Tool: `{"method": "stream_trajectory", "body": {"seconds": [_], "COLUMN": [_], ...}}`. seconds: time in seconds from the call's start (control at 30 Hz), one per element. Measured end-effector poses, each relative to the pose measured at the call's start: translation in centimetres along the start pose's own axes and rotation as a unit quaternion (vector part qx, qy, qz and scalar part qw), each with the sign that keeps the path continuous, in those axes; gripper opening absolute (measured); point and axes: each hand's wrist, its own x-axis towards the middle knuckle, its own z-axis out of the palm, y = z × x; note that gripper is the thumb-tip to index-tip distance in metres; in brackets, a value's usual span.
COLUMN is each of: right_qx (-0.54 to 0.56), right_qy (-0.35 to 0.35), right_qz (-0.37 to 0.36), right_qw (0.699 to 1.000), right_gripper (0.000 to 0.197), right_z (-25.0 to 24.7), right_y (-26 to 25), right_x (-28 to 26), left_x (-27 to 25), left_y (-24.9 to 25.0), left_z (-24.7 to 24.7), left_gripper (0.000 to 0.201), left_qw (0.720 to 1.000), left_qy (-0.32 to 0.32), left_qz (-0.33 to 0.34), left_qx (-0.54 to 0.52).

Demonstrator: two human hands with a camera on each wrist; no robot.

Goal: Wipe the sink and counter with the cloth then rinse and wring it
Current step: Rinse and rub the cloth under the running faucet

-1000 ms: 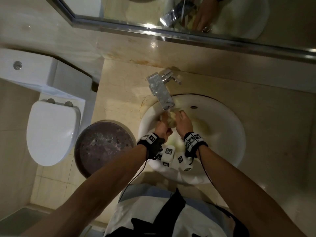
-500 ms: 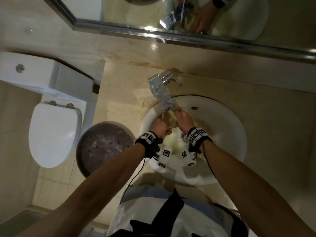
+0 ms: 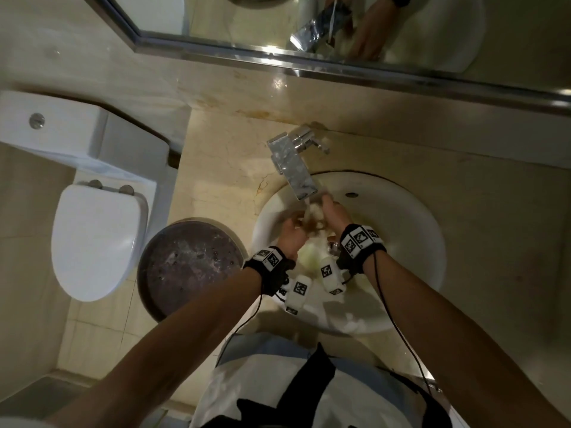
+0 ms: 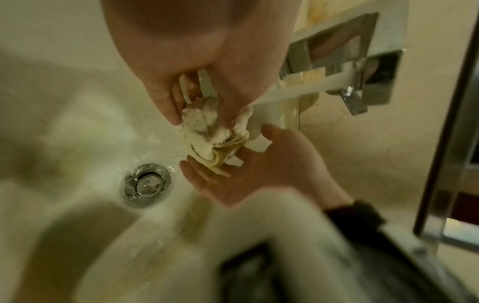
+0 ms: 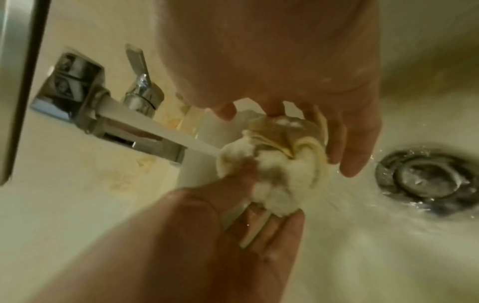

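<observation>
While water runs | both hands [image 3: 312, 225] clamp bunched cloth [image 4: 207, 131] | fingertips blurred, cloth partly hidden.

The beige stone desk [image 3: 463, 211] in front of me carried a white round sink [image 3: 411, 230] set into it and a chrome tap [image 3: 293, 168] fixed behind the basin, its spout reaching over the bowl; rusty stains marked the stone near the tap's base.
</observation>
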Motion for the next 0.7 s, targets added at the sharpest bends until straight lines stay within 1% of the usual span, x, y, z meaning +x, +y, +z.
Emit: {"method": "stream_trajectory", "body": {"seconds": [0.03, 0.07, 0.13, 0.2, 0.27, 0.3, 0.33, 0.43, 0.47, 0.53, 0.6, 0.63, 0.67, 0.7], "right_qx": [0.006, 0.011, 0.03, 0.062, 0.115, 0.146, 0.171, 0.252, 0.278, 0.318, 0.335, 0.317, 0.269, 0.191], "right_qy": [-0.014, -0.027, -0.04, -0.034, -0.018, -0.012, -0.002, 0.003, -0.005, -0.029, -0.064, -0.071, -0.065, -0.046], "right_qz": [0.018, 0.032, 0.035, 0.02, -0.005, -0.02, -0.033, -0.071, -0.076, -0.078, -0.064, -0.057, -0.059, -0.071], "right_qw": [1.0, 0.999, 0.998, 0.997, 0.993, 0.989, 0.985, 0.965, 0.957, 0.944, 0.938, 0.944, 0.959, 0.978], "right_gripper": [0.087, 0.088, 0.079, 0.061, 0.038, 0.03, 0.027, 0.028, 0.03, 0.029, 0.019, 0.021, 0.028, 0.039], "right_z": [0.0, 0.1, 0.1, 0.1, 0.0, 0.1, 0.0, 0.1, 0.2, 0.3, 0.2, 0.1, 0.0, 0.0], "right_y": [-0.1, -0.3, 0.0, 0.4, 0.9, 1.1, 1.1, 1.2, 1.1, 0.7, 0.4, 0.4, 0.3, 0.4], "right_x": [0.2, -0.2, -0.1, -0.1, 0.0, -0.1, -0.4, -0.6, -0.9, -1.1, -1.0, -0.7, -0.5, -0.1], "left_x": [-0.2, -0.4, -0.3, -0.1, -0.3, -0.4, -0.4, -0.3, -0.1, 0.4, 0.2, 0.3, 0.1, -0.1], "left_y": [0.0, -0.1, -0.1, 0.4, 1.4, 1.7, 1.9, 1.9, 1.9, 1.8, 2.3, 2.2, 2.2, 2.2], "left_z": [0.0, 0.0, -0.5, -1.3, -1.8, -1.9, -1.7, -1.3, -1.2, -1.1, -0.6, -0.3, 0.0, 0.3], "left_gripper": [0.029, 0.029, 0.036, 0.041, 0.029, 0.025, 0.025, 0.022, 0.028, 0.042, 0.045, 0.04, 0.03, 0.022], "left_qw": [1.0, 0.999, 1.0, 0.998, 0.992, 0.988, 0.983, 0.977, 0.973, 0.967, 0.962, 0.966, 0.973, 0.978], "left_qy": [0.008, 0.014, -0.003, -0.034, -0.053, -0.061, -0.062, -0.049, -0.05, -0.064, -0.07, -0.069, -0.066, -0.066], "left_qz": [0.022, 0.033, 0.027, 0.009, -0.015, -0.026, -0.041, -0.119, -0.14, -0.151, -0.152, -0.147, -0.137, -0.127], "left_qx": [0.016, 0.018, -0.002, -0.055, -0.109, -0.142, -0.167, -0.17, -0.175, -0.195, -0.217, -0.203, -0.174, -0.151]}}
